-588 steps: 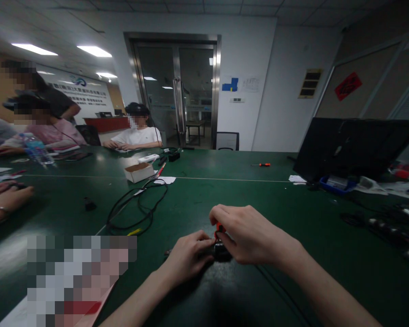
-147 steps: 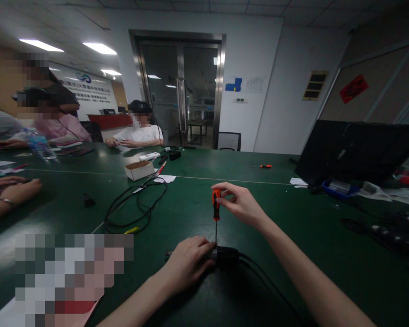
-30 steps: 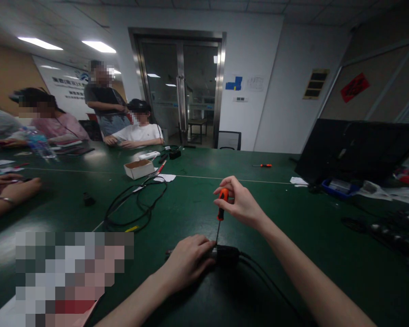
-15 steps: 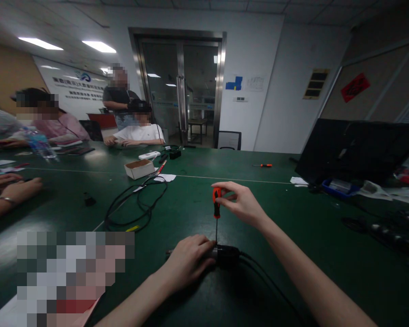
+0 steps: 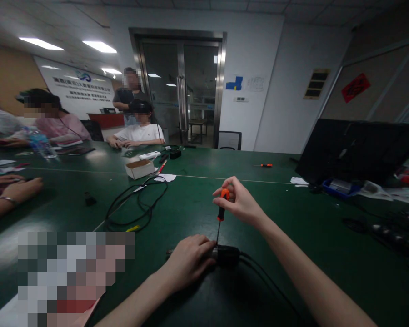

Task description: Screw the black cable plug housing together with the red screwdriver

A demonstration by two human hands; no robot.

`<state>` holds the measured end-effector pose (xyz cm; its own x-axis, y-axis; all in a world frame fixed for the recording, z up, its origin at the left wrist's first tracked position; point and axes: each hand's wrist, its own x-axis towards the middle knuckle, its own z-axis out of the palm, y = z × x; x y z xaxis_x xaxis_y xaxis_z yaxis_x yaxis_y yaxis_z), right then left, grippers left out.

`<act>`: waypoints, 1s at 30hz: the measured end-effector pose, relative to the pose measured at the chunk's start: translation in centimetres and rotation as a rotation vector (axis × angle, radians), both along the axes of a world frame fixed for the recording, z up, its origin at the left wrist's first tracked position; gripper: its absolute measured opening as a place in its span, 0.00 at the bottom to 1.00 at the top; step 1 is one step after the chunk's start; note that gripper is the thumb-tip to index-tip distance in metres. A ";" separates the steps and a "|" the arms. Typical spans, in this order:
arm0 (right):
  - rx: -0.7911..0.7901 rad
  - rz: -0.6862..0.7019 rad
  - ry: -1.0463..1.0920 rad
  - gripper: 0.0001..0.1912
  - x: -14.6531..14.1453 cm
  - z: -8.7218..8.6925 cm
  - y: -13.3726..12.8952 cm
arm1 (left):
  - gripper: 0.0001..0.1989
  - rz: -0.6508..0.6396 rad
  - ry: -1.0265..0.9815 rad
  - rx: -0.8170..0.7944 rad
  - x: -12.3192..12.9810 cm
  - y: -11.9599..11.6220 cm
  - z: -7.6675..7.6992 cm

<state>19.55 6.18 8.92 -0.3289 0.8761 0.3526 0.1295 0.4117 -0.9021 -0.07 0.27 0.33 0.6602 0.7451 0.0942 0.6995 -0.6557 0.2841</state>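
My right hand (image 5: 236,200) is closed around the orange and black handle of a screwdriver (image 5: 221,213), which leans slightly with its shaft pointing down. The tip meets a dark cylindrical device (image 5: 228,255) lying on the green table (image 5: 191,209); the exact contact spot is too small to make out. My left hand (image 5: 194,261) wraps over the metal-grey left part of that device and holds it against the table. Its left end pokes out beyond my wrist side. Black cables (image 5: 259,272) run from the device's right end toward the lower right.
A coiled black cable (image 5: 136,222) and an open white box (image 5: 140,169) lie left of centre. Another screwdriver (image 5: 266,165) rests farther back. On the right stand a black monitor (image 5: 357,154) and a blue tray (image 5: 341,187). A co-worker's hands (image 5: 17,188) are at the left.
The screwdriver's handle has tilted a little to the right, and my right hand's fingers have shifted around it. My left hand and the device stay put. A standing person moved right.
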 end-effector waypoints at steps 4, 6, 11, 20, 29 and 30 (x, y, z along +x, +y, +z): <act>0.047 -0.020 -0.019 0.18 -0.1 0.0 0.0 | 0.16 0.001 0.005 -0.015 0.0 -0.1 0.1; 0.080 -0.040 -0.046 0.16 0.0 0.1 0.0 | 0.16 0.006 0.002 -0.017 0.0 -0.1 0.1; 0.202 -0.080 -0.133 0.13 0.2 0.2 0.2 | 0.16 0.005 0.000 -0.013 0.0 0.0 -0.1; 0.132 0.009 -0.100 0.14 0.1 0.3 -0.2 | 0.17 0.002 0.001 -0.005 -0.1 -0.1 -0.1; 0.079 -0.009 -0.076 0.16 -0.1 0.1 -0.1 | 0.16 0.001 0.001 -0.005 -0.1 0.1 -0.2; 0.095 -0.020 -0.096 0.15 0.0 0.1 -0.1 | 0.16 -0.001 -0.004 -0.003 -0.1 0.1 -0.2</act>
